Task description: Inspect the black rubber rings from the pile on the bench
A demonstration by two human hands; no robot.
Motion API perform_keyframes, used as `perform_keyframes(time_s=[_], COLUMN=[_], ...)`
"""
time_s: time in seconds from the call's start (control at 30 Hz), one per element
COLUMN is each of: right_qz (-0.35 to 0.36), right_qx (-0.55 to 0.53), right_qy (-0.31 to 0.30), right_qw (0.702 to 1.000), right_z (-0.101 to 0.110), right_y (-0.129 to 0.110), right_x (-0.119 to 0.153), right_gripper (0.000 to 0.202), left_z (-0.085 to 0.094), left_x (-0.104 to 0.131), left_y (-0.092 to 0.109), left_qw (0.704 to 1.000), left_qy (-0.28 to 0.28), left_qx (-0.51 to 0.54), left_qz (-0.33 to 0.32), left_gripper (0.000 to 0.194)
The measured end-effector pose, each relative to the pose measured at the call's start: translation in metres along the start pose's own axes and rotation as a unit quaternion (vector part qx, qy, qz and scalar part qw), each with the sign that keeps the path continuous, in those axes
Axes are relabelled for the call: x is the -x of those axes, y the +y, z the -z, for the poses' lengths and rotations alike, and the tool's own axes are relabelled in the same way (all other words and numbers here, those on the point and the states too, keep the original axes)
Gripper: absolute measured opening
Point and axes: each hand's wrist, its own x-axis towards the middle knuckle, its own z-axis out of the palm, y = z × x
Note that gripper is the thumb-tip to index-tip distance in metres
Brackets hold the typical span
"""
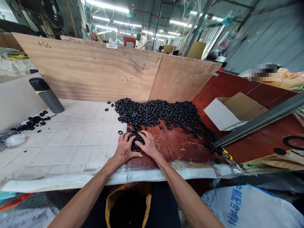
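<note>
A small cluster of black ring-shaped parts (137, 143) lies near the front of the worktable, between my two hands. My left hand (123, 148) curves around its left side, fingers apart and thumb stretched toward the front. On the other side my right hand (150, 146) rests with spread fingers at the cluster's right edge. Both hands are open, cupped about the parts; fingertip contact is partly hidden. Behind them a large heap of the same black parts (156, 110) stretches along the wooden back board, tapering down to the right.
A dark grey bottle (51, 98) stands at the left, near a smaller group of black pieces (32, 123). An open white box (220, 114) sits at the right behind a slanting metal bar (258, 118). Below the table's padded edge (78, 182) an open yellow-rimmed sack (109, 205) hangs.
</note>
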Motion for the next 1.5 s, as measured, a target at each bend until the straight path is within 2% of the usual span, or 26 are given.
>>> perform_keyframes(time_s=[0.13,0.2,0.27,0.37,0.43,0.5,0.6,0.77,0.93,1.07,1.23,1.37,1.5], right_qz=[0.010,0.002,-0.026,-0.053,-0.040,-0.009,0.023,-0.012,0.005,0.000,-0.024,-0.070,-0.023], right_qx=[-0.038,-0.068,-0.098,-0.127,-0.147,-0.157,-0.119,-0.044,-0.091,-0.148,-0.195,-0.239,-0.260], right_qy=[-0.032,-0.019,0.026,0.063,0.028,-0.029,-0.075,-0.078,-0.051,-0.019,-0.031,-0.031,-0.031], right_qw=[0.999,0.997,0.995,0.988,0.988,0.987,0.990,0.996,0.995,0.989,0.980,0.968,0.965], right_z=[0.015,0.027,0.040,0.057,0.063,0.062,0.050,0.031,0.034,0.039,0.041,0.044,0.046], right_y=[-0.015,-0.019,-0.022,-0.025,-0.031,-0.041,-0.058,-0.068,-0.063,-0.061,-0.060,-0.064,-0.066], right_x=[0.021,0.031,0.042,0.060,0.072,0.079,0.080,0.073,0.079,0.080,0.076,0.077,0.076], right_gripper=[0.048,0.047,0.041,0.025,0.018,0.017,0.024,0.013,0.012,0.018,0.027,0.026,0.017], left_z=[0.009,0.020,0.034,0.050,0.053,0.050,0.042,0.041,0.044,0.046,0.046,0.040,0.036], left_x=[0.025,0.038,0.052,0.076,0.089,0.095,0.092,0.080,0.085,0.087,0.078,0.069,0.065], left_y=[0.025,0.034,0.039,0.040,0.039,0.039,0.042,0.050,0.047,0.050,0.059,0.062,0.062], left_qw=[0.999,0.999,0.996,0.990,0.989,0.989,0.991,0.992,0.993,0.991,0.993,0.995,0.996], left_qy=[-0.009,0.006,0.045,0.080,0.064,0.041,0.026,0.000,0.013,0.029,0.022,-0.001,0.020], left_qx=[0.000,-0.004,0.002,0.036,0.055,0.064,0.052,0.024,0.050,0.062,0.029,0.003,0.011], left_qz=[0.032,0.054,0.080,0.112,0.123,0.125,0.122,0.126,0.106,0.114,0.114,0.103,0.081], left_gripper=[0.108,0.108,0.094,0.057,0.040,0.033,0.026,0.024,0.021,0.022,0.027,0.012,0.010])
